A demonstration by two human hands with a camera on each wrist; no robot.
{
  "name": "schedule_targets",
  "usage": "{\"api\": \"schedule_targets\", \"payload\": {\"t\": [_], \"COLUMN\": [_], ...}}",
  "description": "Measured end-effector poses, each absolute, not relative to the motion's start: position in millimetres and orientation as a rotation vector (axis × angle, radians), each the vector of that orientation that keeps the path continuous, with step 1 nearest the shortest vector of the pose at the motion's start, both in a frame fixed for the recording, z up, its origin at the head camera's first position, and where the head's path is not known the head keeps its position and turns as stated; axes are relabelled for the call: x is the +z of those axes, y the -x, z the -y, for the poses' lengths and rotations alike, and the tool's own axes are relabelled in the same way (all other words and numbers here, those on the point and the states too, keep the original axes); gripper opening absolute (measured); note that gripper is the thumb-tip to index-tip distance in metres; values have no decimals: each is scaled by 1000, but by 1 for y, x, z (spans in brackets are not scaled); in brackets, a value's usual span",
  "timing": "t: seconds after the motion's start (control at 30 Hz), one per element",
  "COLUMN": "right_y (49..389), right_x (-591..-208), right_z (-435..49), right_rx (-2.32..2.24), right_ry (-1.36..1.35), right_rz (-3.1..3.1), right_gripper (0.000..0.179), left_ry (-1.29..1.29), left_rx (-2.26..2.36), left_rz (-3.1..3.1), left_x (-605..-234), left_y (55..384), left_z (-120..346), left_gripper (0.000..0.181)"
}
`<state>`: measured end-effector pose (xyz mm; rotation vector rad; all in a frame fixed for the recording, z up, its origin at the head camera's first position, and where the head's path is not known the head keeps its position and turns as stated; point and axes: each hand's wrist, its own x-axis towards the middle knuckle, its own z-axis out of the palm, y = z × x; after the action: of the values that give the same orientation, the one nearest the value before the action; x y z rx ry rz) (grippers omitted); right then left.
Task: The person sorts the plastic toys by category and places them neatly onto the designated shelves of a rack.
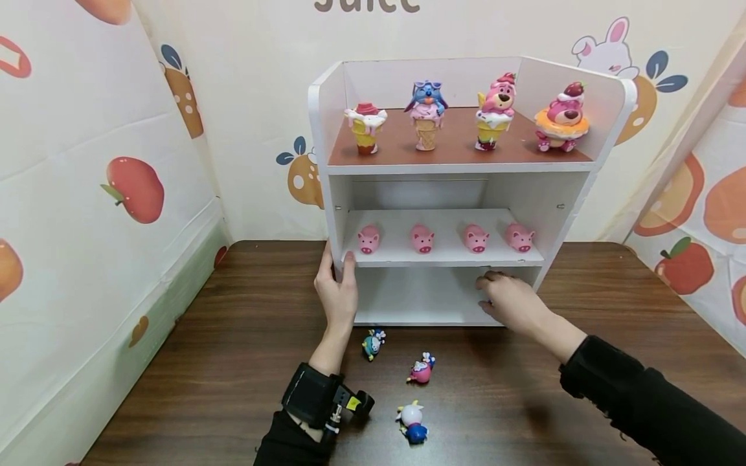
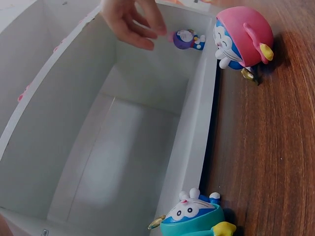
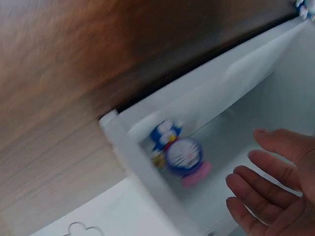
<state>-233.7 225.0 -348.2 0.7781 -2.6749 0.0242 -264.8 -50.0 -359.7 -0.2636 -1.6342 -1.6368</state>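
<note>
My left hand (image 1: 339,291) holds the left side panel of a white toy shelf (image 1: 449,168), thumb on one side and fingers on the other. In the bottom compartment's right end stands a blue cat figurine with a purple and pink top (image 3: 183,156); the head view hides it behind my right hand (image 1: 514,303). The right wrist view shows that hand's fingers loosely bent, apart from the figurine and holding nothing. Before the shelf on the table are a teal-clad cat figurine (image 1: 371,344), a pink-clad one (image 1: 421,371) and a white-headed one with blue (image 1: 412,421).
Several pink pig heads (image 1: 422,239) line the middle shelf. On the brown top shelf stand several ice-cream character figures (image 1: 427,116). Fruit-printed walls (image 1: 250,84) enclose the wooden table (image 1: 233,362) at the back and sides.
</note>
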Motion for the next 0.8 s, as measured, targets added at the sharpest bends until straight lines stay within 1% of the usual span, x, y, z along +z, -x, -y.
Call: {"api": "schedule_targets", "payload": {"t": [0.27,0.5,0.57,0.67,0.8], "right_y": [206,186,181,175,171], "right_x": [-354,-367,-371,-377,-384], "right_z": [-197,-177,-172,-165,-155], "right_rx": [84,137,142,120,82], "right_ry": [-915,-1029,-1067,-1119,-1176], "right_rz": [2552,2488,2492,2492,2481], "right_gripper": [22,24,26,28,31], "left_ry": [272,248,245,252,277], "left_rx": [-1655,-1662,-1661,-1656,-1654], "left_rz": [1620,1645,1651,1648,1631], "left_x": [-357,-336,-334,-335,-346], "left_y": [263,243,242,242,253], "left_z": [49,46,46,46,48], "left_gripper": [42,41,41,41,41]}}
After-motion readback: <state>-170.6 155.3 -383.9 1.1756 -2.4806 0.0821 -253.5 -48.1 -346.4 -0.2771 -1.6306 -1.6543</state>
